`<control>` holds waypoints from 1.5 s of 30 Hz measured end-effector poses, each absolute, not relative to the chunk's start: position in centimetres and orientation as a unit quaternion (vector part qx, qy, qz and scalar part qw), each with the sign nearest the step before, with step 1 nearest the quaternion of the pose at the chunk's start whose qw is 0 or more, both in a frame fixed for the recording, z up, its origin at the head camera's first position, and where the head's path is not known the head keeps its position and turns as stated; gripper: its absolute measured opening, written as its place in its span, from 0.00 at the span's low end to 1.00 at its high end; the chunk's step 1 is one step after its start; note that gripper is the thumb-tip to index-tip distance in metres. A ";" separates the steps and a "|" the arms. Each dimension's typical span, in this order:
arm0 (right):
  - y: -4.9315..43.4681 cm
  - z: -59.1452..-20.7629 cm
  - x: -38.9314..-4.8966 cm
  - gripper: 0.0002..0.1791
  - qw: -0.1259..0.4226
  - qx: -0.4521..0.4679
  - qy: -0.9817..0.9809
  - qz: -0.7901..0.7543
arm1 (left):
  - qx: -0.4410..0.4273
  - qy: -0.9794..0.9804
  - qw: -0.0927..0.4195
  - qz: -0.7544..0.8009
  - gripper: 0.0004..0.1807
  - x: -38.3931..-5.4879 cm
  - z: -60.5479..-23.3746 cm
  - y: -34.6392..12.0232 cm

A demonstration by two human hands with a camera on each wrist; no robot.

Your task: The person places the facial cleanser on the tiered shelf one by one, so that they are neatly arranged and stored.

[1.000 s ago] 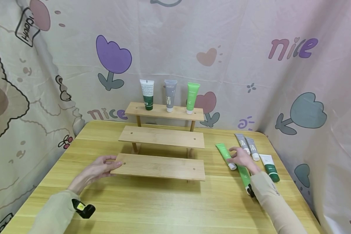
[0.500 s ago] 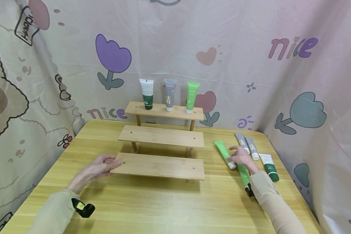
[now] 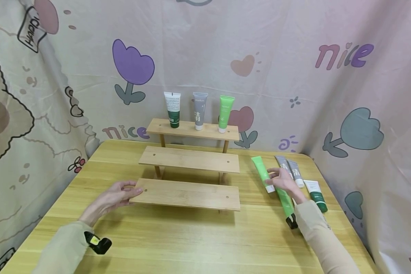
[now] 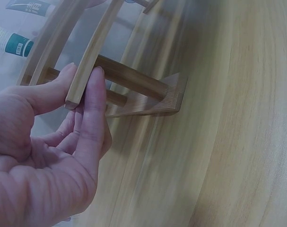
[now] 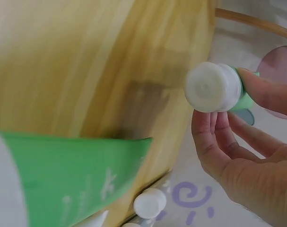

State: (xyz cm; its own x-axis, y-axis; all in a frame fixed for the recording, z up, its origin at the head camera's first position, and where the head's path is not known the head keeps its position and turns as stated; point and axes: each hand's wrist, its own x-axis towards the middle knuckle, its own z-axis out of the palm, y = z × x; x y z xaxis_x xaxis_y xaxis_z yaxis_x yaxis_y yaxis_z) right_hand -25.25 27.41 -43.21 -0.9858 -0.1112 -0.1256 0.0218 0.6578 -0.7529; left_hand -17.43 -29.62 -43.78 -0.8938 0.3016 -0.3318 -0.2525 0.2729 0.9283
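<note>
Curtained work area, type of building indeterminate: cartoon-printed cloth (image 3: pixel 191 45) hangs along 3 sides of a wood-grain table (image 3: pixel 178 243).

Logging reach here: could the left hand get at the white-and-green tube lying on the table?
Probably not: the left hand pinches the bottom shelf, while the tube lies far right, beyond the rack and right hand.
</note>
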 end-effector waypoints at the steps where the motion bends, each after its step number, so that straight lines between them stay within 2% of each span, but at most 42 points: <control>1: 27.3 -43.1 -25.3 0.34 0.079 -0.028 0.906 -0.415 | 0.019 0.765 0.230 0.602 0.44 -17.4 -43.8 -29.6; 16: 25.4 -40.1 -25.0 0.27 0.045 -0.062 0.873 -0.481 | 0.020 0.764 0.230 0.603 0.44 -17.6 -43.9 -29.8; 26: 23.0 -37.6 -24.5 0.28 0.025 -0.068 0.855 -0.513 | 0.021 0.763 0.230 0.604 0.44 -17.6 -44.0 -29.8; 33: 21.2 -36.1 -24.3 0.25 0.019 -0.087 0.830 -0.551 | 0.017 0.763 0.229 0.605 0.44 -17.6 -43.9 -29.8; 45: 17.0 -34.4 -24.6 0.29 -0.009 -0.129 0.798 -0.589 | 0.015 0.765 0.230 0.602 0.44 -17.5 -43.7 -29.7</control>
State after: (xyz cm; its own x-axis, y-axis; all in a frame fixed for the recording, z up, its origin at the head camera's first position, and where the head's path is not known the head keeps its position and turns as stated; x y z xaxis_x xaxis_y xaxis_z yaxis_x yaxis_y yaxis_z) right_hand -24.62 16.96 -34.35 -0.9666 -0.1946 0.1665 -0.2166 0.2739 -0.9371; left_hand -17.53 -29.71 -43.74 -0.8940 0.3001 -0.3328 -0.2532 0.2746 0.9276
